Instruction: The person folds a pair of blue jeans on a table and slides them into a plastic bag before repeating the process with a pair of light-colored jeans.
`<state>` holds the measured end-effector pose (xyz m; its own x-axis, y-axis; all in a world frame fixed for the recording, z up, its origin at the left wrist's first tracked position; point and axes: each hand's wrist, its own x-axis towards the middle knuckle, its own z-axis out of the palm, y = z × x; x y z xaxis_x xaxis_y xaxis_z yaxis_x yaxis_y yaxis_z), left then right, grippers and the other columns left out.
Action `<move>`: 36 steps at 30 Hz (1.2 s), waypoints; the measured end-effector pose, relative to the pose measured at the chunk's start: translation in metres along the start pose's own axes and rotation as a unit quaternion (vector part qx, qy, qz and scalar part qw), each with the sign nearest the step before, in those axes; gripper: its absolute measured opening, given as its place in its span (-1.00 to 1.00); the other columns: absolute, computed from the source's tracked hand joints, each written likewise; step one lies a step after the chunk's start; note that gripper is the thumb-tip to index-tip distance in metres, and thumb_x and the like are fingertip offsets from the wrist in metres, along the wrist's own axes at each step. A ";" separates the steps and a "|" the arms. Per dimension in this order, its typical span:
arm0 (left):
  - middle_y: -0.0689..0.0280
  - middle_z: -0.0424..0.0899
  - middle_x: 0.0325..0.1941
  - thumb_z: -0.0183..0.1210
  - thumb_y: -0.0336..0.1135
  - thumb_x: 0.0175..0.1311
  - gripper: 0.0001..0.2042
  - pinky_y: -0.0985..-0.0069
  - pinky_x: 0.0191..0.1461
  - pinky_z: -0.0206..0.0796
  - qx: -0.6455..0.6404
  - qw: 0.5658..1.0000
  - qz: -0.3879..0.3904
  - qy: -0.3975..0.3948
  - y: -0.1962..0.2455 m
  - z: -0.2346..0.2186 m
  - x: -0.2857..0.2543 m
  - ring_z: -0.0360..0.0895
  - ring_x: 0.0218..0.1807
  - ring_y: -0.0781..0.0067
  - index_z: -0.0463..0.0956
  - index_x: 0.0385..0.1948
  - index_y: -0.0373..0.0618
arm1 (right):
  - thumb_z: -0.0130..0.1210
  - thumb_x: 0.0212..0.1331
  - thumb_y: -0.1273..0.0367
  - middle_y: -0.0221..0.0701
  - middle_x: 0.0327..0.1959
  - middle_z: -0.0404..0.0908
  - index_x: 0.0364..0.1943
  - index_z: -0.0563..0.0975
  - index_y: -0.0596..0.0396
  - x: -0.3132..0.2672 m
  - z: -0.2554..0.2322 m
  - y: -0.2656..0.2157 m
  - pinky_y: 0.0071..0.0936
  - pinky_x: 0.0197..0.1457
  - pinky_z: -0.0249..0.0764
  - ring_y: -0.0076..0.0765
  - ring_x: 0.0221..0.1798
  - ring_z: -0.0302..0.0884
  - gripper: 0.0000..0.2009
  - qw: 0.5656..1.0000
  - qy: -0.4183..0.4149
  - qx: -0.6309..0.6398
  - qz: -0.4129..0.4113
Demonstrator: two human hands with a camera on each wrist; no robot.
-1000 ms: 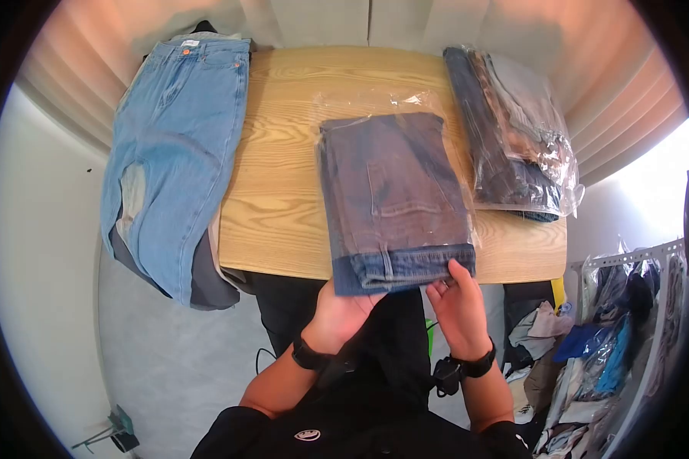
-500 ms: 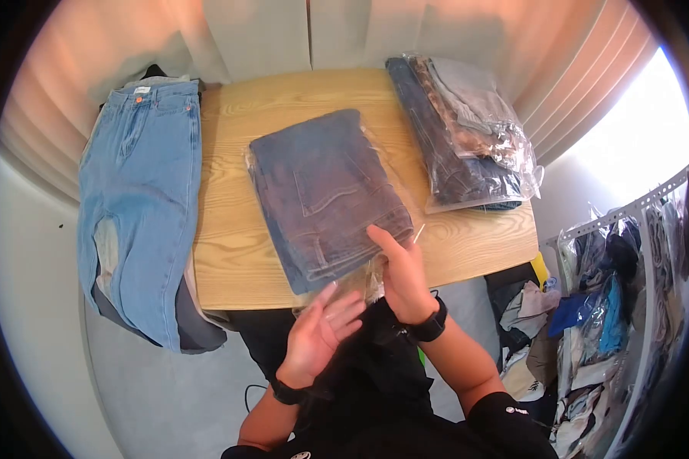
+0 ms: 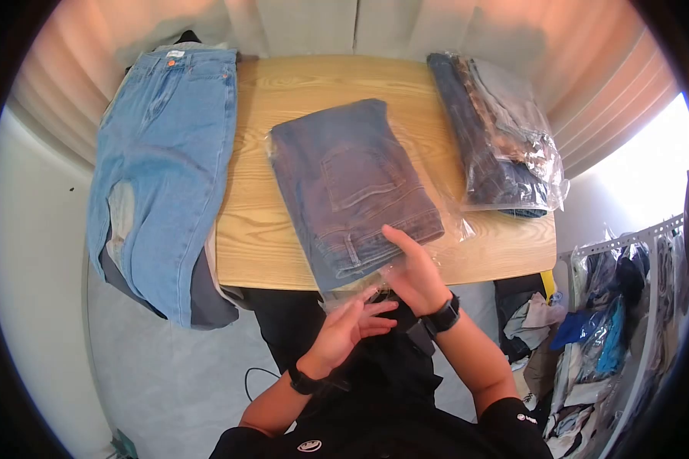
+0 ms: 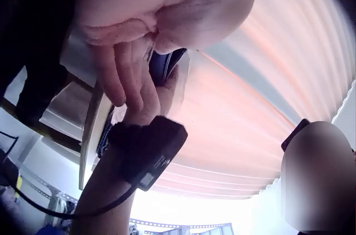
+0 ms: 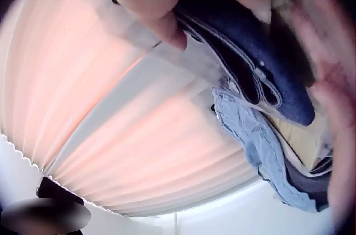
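Observation:
A folded pair of dark blue jeans [image 3: 360, 168] lies in a clear plastic bag [image 3: 461, 228] over the near part of the table, tilted with its far end to the left. My right hand [image 3: 413, 277] grips the near waistband end, thumb on top and fingers underneath. In the right wrist view the folded waistband [image 5: 245, 68] shows from its end beside the thumb. Below that end my left hand [image 3: 348, 333] has its fingers extended, close to the loose plastic at the bag's near edge. The left wrist view shows its fingers [image 4: 130, 79] overlapping the right hand.
Light blue jeans [image 3: 168, 138] lie on other trousers at the table's left, hanging over the front edge. Bagged garments [image 3: 505, 130] are stacked at the right of the wooden table [image 3: 298, 76]. A rack [image 3: 651, 306] of bagged clothes stands at lower right; curtains [image 3: 589, 76] close the back.
The bagged jeans have turned, far end to the left, and plastic now covers the waistband that was bare. My left hand has let go of their near edge; the right thumb has moved onto the top.

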<state>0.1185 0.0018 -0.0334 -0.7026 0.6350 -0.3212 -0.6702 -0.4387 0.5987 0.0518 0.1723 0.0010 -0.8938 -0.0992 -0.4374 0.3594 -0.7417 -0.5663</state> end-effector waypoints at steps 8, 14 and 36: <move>0.09 0.50 0.21 0.16 -0.25 0.37 -0.36 0.35 0.33 0.24 0.224 0.955 0.073 -0.178 0.000 -0.014 -0.005 0.46 0.22 0.27 0.08 0.42 -0.19 | 0.05 0.26 0.44 -0.32 -0.02 0.59 -0.04 0.56 0.20 0.000 -0.014 -0.011 -0.40 0.15 0.40 -0.32 0.09 0.50 -0.77 0.995 -0.091 0.042 -0.015; 0.23 0.57 0.15 0.33 -0.42 0.18 -0.48 0.39 0.31 0.28 0.344 0.927 0.036 -0.147 0.019 -0.022 -0.011 0.48 0.19 0.39 0.40 0.21 -0.20 | 0.10 0.18 0.31 -0.07 -0.07 0.59 -0.10 0.54 0.30 -0.034 -0.048 -0.059 -0.19 0.21 0.43 -0.08 0.01 0.56 -0.68 0.970 -0.037 -0.038 -0.239; 0.09 0.56 0.01 -0.02 -0.43 0.44 -0.62 0.34 0.04 0.48 0.168 0.981 0.095 -0.030 0.052 -0.016 0.033 0.59 -0.03 0.29 0.20 0.25 -0.20 | 0.01 0.21 0.58 -0.12 -0.09 0.59 -0.09 0.42 0.29 0.062 -0.167 -0.355 -0.21 0.02 0.65 -0.08 -0.04 0.62 -0.81 0.955 0.167 -0.083 -0.231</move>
<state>0.0567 -0.0107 -0.0243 -0.7852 0.6024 -0.1434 -0.4048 -0.3241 0.8550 -0.0865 0.5398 0.0582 -0.8417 0.4507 -0.2973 0.0102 -0.5372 -0.8434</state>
